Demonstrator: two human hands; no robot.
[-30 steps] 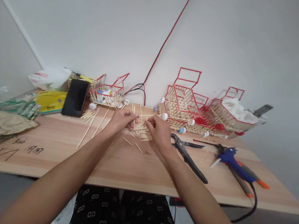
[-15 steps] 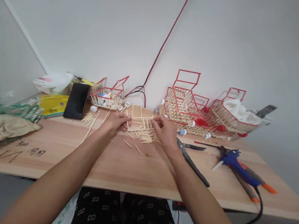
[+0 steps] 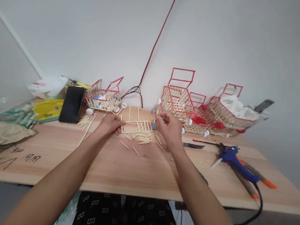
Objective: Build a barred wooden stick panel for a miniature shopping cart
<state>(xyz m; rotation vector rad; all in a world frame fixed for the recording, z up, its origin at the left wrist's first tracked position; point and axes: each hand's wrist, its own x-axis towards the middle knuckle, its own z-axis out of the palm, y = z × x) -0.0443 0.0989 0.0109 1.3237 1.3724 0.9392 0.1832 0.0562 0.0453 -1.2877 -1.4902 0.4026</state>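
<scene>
My left hand (image 3: 112, 123) is closed on the left end of a small flat frame of pale wooden sticks (image 3: 129, 133), with short sticks set as crossbars toward its right end. My right hand (image 3: 170, 128) is just beyond that right end, thumb and fingertips pinched together; what they hold, if anything, is too small to make out. A small blue piece (image 3: 154, 126) shows beside the right fingertips. Loose short sticks (image 3: 144, 139) lie under and in front of the frame. Behind it, a rectangular stick frame (image 3: 133, 113) rests near the wall.
Stick-built model carts (image 3: 179, 101) with red trim stand at the back right, another cart (image 3: 104, 101) at the back left. A blue glue gun (image 3: 229, 154) and orange-tipped pliers (image 3: 253, 172) lie right. A phone (image 3: 72, 104), a yellow packet (image 3: 48, 109) and more sticks (image 3: 85, 121) are left.
My right hand has come off the right end of the stick frame and risen slightly, uncovering crossbars and the blue piece. My left hand keeps its grip. The whole view has shifted a little.
</scene>
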